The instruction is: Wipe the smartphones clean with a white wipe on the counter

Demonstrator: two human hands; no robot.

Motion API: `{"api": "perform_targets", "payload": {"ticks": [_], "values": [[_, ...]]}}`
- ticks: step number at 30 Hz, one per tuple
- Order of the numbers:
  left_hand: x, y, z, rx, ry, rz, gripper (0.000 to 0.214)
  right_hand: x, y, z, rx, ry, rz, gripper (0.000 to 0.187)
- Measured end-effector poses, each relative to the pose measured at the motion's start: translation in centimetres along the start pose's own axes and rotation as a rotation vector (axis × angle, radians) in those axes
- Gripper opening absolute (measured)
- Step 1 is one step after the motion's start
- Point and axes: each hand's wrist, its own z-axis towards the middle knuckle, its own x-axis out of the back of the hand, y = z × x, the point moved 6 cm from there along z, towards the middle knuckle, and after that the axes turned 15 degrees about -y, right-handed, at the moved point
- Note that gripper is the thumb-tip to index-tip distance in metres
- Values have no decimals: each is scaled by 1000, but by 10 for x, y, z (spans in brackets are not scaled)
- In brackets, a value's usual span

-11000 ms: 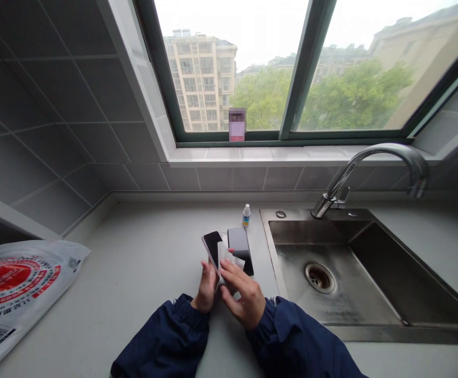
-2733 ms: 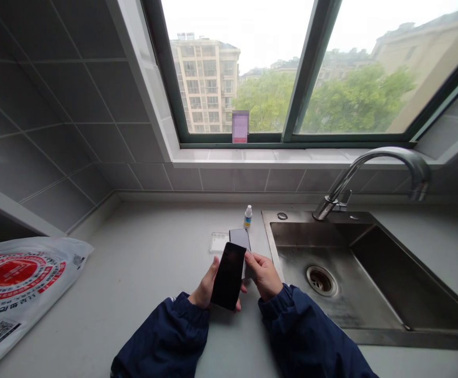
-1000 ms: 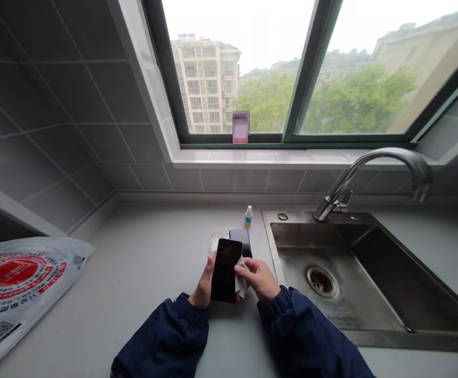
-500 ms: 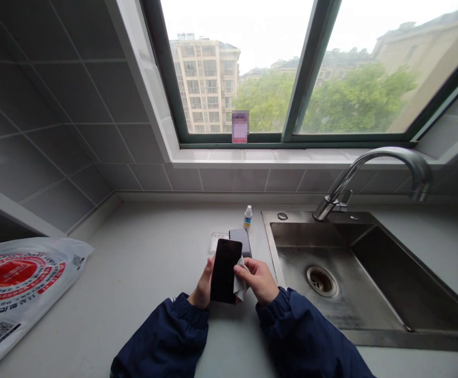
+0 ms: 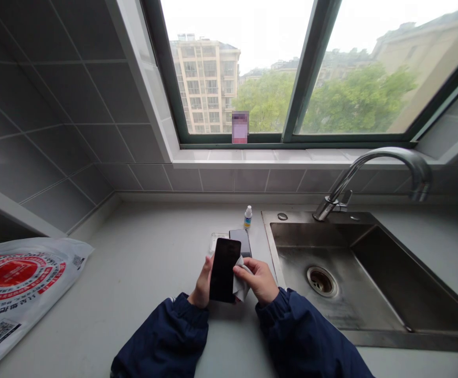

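A black smartphone (image 5: pixel 224 270) is tilted up above the counter, its dark screen facing me. My left hand (image 5: pixel 202 283) is closed around its left edge, thumb along the side, the other fingers hidden behind. Between the thumb and fingers of my right hand (image 5: pixel 258 278) is a pale grey cloth (image 5: pixel 240 286), pressed against the phone's right edge. Behind the held phone, a second phone (image 5: pixel 241 241) lies on the counter, partly covered from view. Beside it is a clear, flat case-like item (image 5: pixel 217 240). A small white bottle (image 5: pixel 248 217) with a blue and yellow label stands just beyond.
A steel sink (image 5: pixel 274 247) with a curved faucet (image 5: pixel 386 155) is set into the counter (image 5: pixel 153 252) on the right. At the far left lies a white plastic bag (image 5: pixel 28 289) with red print. A tiled wall and window sill (image 5: pixel 213 156) close off the back.
The held phone has shifted very slightly left and up. The right hand and cloth have barely moved along its edge. Everything on the counter stays in place.
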Motion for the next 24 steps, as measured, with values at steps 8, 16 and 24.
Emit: {"api": "perform_targets", "payload": {"ticks": [8, 16, 24], "values": [[-5, 4, 3, 53, 5, -37, 70, 6, 3, 1, 17, 72, 11, 49], [32, 15, -6, 47, 381, 299, 60, 22, -4, -2, 112, 236, -15, 44], [33, 24, -4, 235, 346, 214, 68, 27, -7, -3, 136, 263, -59, 46]]}}
